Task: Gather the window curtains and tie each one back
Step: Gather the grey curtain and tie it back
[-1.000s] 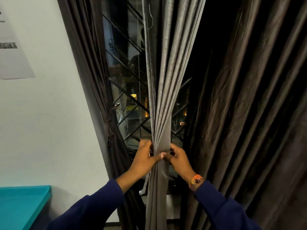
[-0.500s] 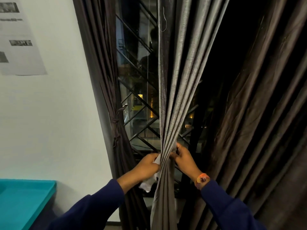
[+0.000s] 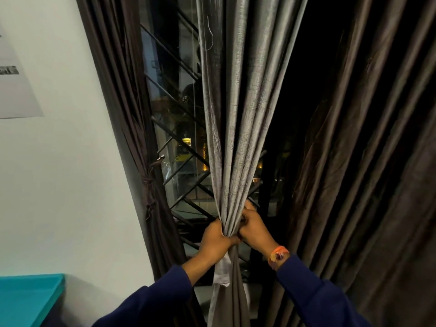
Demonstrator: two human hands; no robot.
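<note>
A grey curtain (image 3: 238,119) hangs in front of the window, bunched into a narrow bundle at waist height. My left hand (image 3: 215,243) grips the bundle from the left, with a pale strip of cloth (image 3: 223,271) hanging below its fist. My right hand (image 3: 253,228) pinches the folds from the right, touching the left hand. A dark brown curtain (image 3: 132,128) at the left is gathered and held by a knotted tie (image 3: 148,182). A wide dark brown curtain (image 3: 368,175) hangs loose on the right.
Behind the curtains is a window with a black diagonal metal grille (image 3: 181,161) and night lights outside. A white wall (image 3: 63,175) with a printed sheet (image 3: 14,90) is on the left. A teal surface (image 3: 26,298) sits at the lower left corner.
My left hand has closed round the grey bundle and moved right against the right hand. The pale strip, bunched in that hand before, now hangs below it. The view shifted slightly.
</note>
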